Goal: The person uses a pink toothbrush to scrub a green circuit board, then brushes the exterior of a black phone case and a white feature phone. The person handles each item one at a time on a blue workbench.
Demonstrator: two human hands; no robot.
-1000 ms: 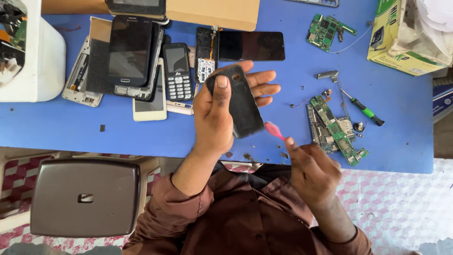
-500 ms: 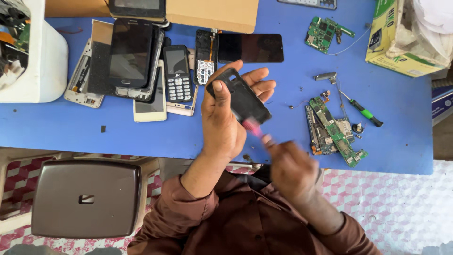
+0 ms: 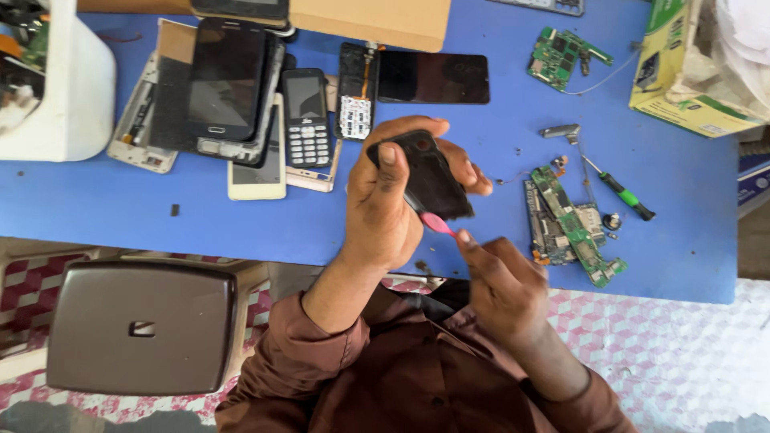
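Head view: looks down on two hands over a blue counter (image 3: 120, 208).
Left hand (image 3: 385, 200): grip closed around a small black phone (image 3: 429, 176), thumb on its top edge, fingers behind it.
Black phone: up in the air above the counter, tilted, near the front edge.
Right hand (image 3: 501, 285): grip pinched tight on a thin pink tool (image 3: 437, 223).
Pink tool: tip touching the low edge of the black phone.
Left of the hands: a pile of phones (image 3: 233, 96) and a grey phone with keys (image 3: 306, 116), lying flat.
Behind the hands: a dark screen (image 3: 433, 78), flat on the counter.
Right of the hands: green circuit boards (image 3: 573, 224), a screwdriver with a green handle (image 3: 622, 192), one more green board (image 3: 565, 52) farther back.
Far right: a green and yellow box (image 3: 682, 88).
Below the counter: a brown stool (image 3: 144, 325).
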